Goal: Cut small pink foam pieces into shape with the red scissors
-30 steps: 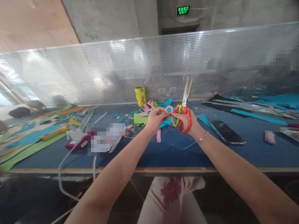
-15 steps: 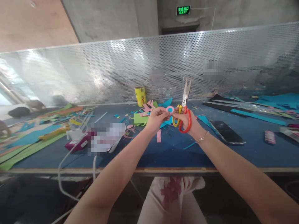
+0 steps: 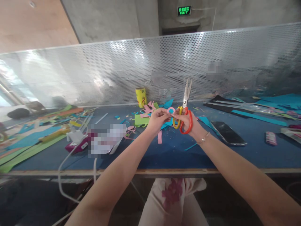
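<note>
A small pink paper ring (image 3: 173, 108) with blue at its centre is held up over the table. Whether that blue belongs to it or shows through from behind, I cannot tell. My left hand (image 3: 158, 121) pinches its left side between thumb and fingers. From the right, the fingertips of my right hand (image 3: 188, 121) close on its lower edge. Scissors (image 3: 185, 103) with one yellow and one red handle loop hang on my right hand's fingers, blades pointing up and slightly apart. Behind and below lie pink scraps (image 3: 148, 108) and green paper (image 3: 141, 119).
A yellow cylinder (image 3: 141, 97) stands by the perforated metal screen (image 3: 117, 72). At the right lie a phone (image 3: 228, 133), a small pink item (image 3: 271, 138) and blue strips. Leftward are a purple-and-white object (image 3: 76, 147) with a cable, a yellow tool (image 3: 54, 135) and coloured paper.
Both hands stay almost in place, still gripping the pink ring. The scissors have shifted very slightly on my right hand. The table things have not moved.
</note>
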### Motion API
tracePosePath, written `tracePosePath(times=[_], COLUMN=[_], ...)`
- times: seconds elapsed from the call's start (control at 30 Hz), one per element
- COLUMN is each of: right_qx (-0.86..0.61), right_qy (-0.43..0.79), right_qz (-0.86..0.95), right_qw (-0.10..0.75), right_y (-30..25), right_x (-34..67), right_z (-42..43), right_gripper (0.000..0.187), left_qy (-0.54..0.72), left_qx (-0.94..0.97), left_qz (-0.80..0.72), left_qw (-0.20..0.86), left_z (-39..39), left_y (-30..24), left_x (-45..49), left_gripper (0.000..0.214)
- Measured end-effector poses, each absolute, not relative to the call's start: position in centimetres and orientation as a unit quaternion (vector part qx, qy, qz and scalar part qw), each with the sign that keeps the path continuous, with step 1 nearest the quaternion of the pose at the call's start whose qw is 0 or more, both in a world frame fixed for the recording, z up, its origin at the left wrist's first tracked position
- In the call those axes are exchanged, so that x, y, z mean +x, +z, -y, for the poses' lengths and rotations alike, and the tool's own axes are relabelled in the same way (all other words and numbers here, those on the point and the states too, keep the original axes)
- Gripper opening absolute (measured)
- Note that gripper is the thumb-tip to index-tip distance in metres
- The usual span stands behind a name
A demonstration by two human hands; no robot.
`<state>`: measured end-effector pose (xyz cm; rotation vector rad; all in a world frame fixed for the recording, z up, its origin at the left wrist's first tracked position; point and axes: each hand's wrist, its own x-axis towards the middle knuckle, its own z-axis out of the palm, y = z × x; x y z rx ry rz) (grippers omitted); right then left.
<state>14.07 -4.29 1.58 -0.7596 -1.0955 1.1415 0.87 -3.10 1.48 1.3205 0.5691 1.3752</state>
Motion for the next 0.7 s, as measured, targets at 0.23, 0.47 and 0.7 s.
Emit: tracePosePath(times=[0.23,0.47,0.7], right_qx=[-0.335,-0.33,-0.323], right_qy=[0.511,0.526,0.528], right_qz=[0.471,0.462,0.473], right_qw=[0.636,0.633,0.627], right_y=[1.34,0.95,1.19], right_x=[14.22,14.58,14.68], right_z=[3.69,3.46,3.66], right_gripper=[0.037,0.033,0.029], left_qy=[0.579,0.582,0.587], left_qx=[0.558,0.567,0.566], left_qz=[-0.246,-0.244,-0.245], left_qw=[0.541,0.529,0.525], left_z=[3.22,3.43,3.41], left_y=[1.49,1.43,1.54], left_x=[0.97,1.03,0.97], left_gripper=[0.016,0.017,0.015])
